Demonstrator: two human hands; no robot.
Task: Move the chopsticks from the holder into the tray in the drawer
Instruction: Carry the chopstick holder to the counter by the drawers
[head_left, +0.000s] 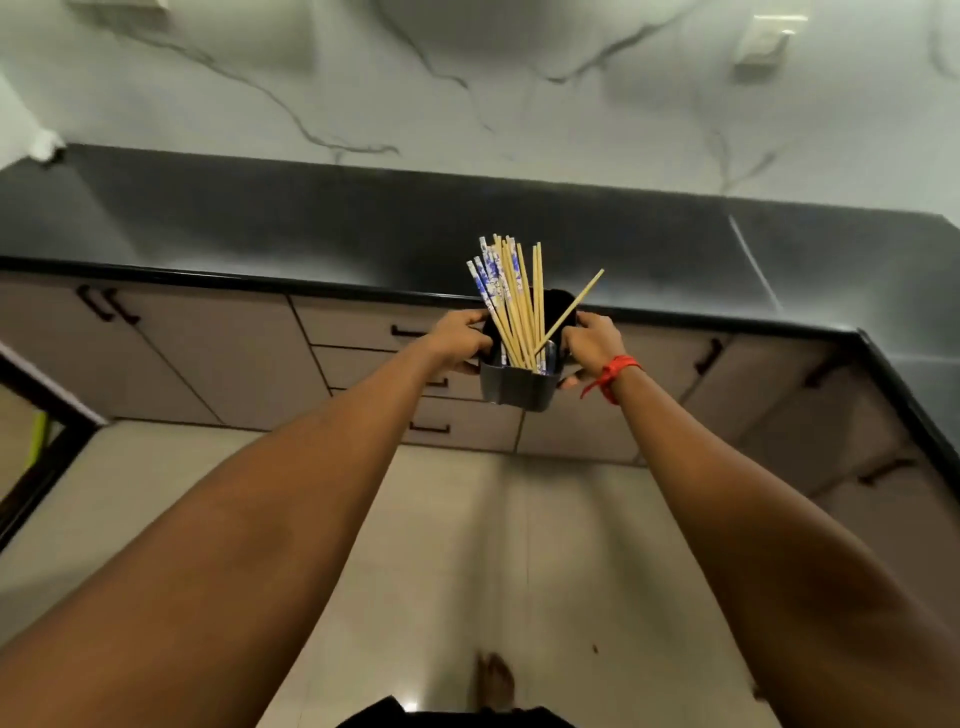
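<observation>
A dark grey holder (519, 387) hangs in the air in front of the counter edge, carried between both hands. My left hand (460, 340) grips its left side and my right hand (592, 345) grips its right side; a red thread is tied round the right wrist. Several chopsticks (511, 301) stand in the holder, some plain bamboo, some with blue and white patterned tops. One bamboo stick leans out to the right. All drawers (358, 322) below the counter are shut, and no tray is in view.
A black countertop (363, 234) runs across the view and turns a corner at the right. Beige cabinet doors and drawers with black handles sit beneath it. Behind is a white marble wall with outlets. Pale floor tiles and my foot (493, 680) show below.
</observation>
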